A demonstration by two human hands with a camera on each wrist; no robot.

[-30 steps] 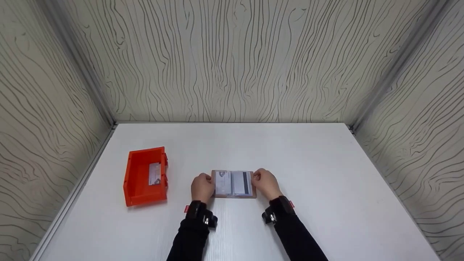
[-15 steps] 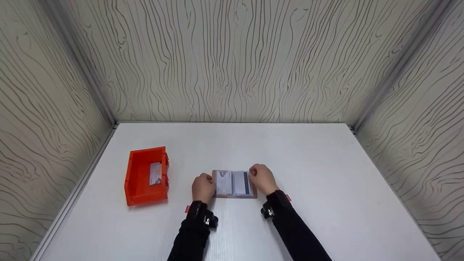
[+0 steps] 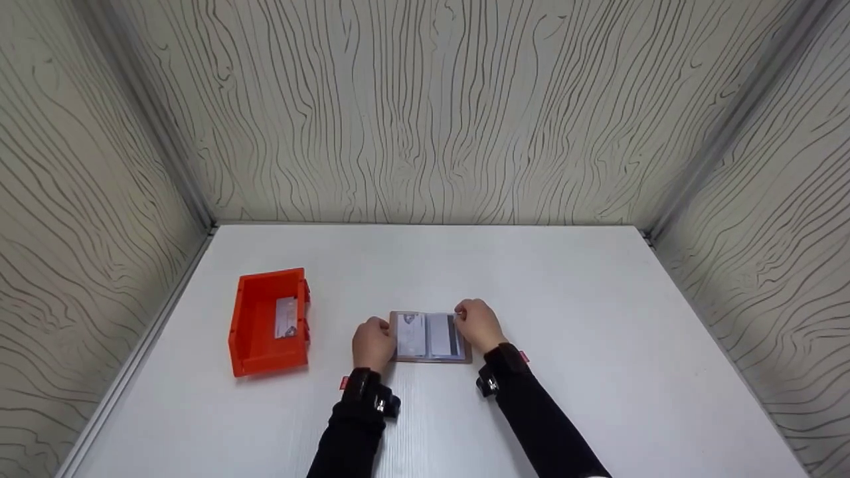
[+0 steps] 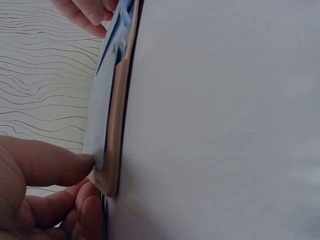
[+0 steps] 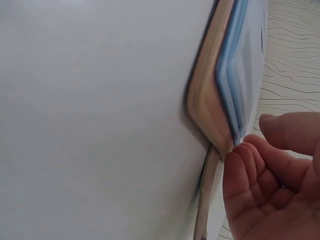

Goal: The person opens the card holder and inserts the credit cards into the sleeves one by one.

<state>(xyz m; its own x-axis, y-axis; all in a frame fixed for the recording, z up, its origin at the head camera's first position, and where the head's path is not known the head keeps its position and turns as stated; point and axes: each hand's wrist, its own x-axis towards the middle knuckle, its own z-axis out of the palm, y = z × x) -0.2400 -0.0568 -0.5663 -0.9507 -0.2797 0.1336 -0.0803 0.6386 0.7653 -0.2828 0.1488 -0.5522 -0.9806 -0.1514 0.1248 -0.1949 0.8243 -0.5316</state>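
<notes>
A brown card holder (image 3: 467, 355) lies spread on the white table, with clear bluish sleeves inside. Its left page shows a printed card (image 3: 410, 335); the right page shows a pale card (image 3: 441, 335) with a dark stripe. My left hand (image 3: 372, 343) pinches the left edge, thumb on top of the page and fingers curled below, as the left wrist view shows. My right hand (image 3: 481, 325) is at the far right corner of the right page. In the right wrist view its fingertips (image 5: 238, 157) meet the sleeve (image 5: 231, 95) corner, while the thumb stands apart from them.
An orange-red bin (image 3: 252, 366) stands to the left on the table, with a printed card (image 3: 285, 317) lying in it. Wood-pattern walls (image 3: 425, 113) enclose the table at the back and both sides.
My right hand has shifted from the holder's right edge up and left to the far corner of the right page. My left hand stays on the left edge.
</notes>
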